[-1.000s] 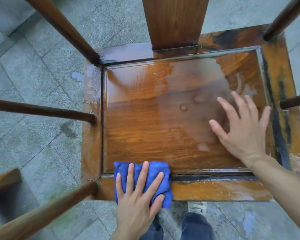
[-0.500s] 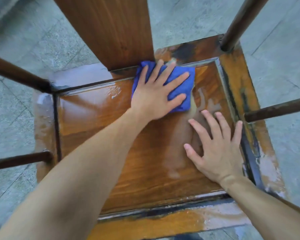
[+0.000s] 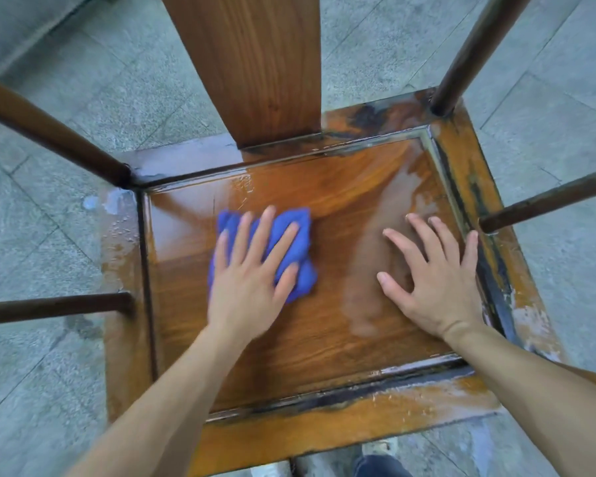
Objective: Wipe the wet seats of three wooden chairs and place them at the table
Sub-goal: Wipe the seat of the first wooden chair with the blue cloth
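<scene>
I look straight down on a wooden chair whose glossy brown seat [image 3: 327, 325] is wet, with water film and droplets along its worn rim. My left hand [image 3: 252, 280] presses flat, fingers spread, on a crumpled blue cloth [image 3: 298, 249] at the seat's left middle. My right hand [image 3: 437, 284] lies flat and open on the right side of the seat, fingers apart, holding nothing. A duller smeared streak runs between the two hands.
The chair's broad back splat [image 3: 255, 67] rises at the top centre. Dark round posts and arm rails [image 3: 52, 132] stick out left and right [image 3: 544, 201]. Grey stone paving [image 3: 31, 356] surrounds the chair; my shoes [image 3: 379, 449] show below the front rim.
My left hand has swept the cloth from the front left edge to the back by the splat, then forward and left to the seat's left middle. My right hand stays planted.
</scene>
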A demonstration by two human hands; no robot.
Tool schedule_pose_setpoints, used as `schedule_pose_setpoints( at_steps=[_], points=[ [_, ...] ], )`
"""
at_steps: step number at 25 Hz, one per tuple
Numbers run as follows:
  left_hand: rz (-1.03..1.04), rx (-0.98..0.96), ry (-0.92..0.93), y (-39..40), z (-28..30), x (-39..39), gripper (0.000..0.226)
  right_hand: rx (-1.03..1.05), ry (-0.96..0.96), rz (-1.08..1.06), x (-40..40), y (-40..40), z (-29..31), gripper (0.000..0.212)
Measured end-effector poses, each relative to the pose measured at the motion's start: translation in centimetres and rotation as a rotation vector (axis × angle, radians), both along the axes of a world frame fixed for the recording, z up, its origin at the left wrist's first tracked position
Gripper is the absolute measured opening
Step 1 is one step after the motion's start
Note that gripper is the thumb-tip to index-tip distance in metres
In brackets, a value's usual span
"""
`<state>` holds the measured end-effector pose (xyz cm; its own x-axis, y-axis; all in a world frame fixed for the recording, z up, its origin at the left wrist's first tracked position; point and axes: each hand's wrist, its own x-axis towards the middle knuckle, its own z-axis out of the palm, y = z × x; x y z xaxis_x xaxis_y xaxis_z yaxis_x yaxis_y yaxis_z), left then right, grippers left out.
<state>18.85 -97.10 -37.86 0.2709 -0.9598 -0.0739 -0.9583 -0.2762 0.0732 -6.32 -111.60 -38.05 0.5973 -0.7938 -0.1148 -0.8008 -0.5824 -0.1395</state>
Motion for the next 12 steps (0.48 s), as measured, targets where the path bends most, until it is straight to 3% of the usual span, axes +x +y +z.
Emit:
schedule_pose_setpoints(
  at_steps=[2, 5, 8, 10, 12],
  points=[
    [0.139, 0.067, -0.011, 8.7, 0.7, -0.9, 0.061, 0.003, 0.001, -0.003, 0.1, 0.0, 0.2, 0.065],
    [0.253, 0.158, -0.029, 14.7, 0.7, -5.2, 0.063, 0.003, -0.072, -0.019, 0.1, 0.3, 0.2, 0.066],
    [0.023, 0.109, -0.081, 14.3, 0.3, -9.7, 0.063, 0.025, -0.258, -0.079, -0.3, 0.3, 0.0, 0.063],
    [-0.133, 0.073, -0.015, 11.2, 0.6, -11.9, 0.064, 0.042, -0.405, -0.128, -0.4, 0.4, 0.0, 0.061],
    [-0.164, 0.077, 0.066, 5.9, 1.1, -13.5, 0.065, 0.057, -0.524, -0.189, -0.4, 0.2, 0.0, 0.06]
  ],
)
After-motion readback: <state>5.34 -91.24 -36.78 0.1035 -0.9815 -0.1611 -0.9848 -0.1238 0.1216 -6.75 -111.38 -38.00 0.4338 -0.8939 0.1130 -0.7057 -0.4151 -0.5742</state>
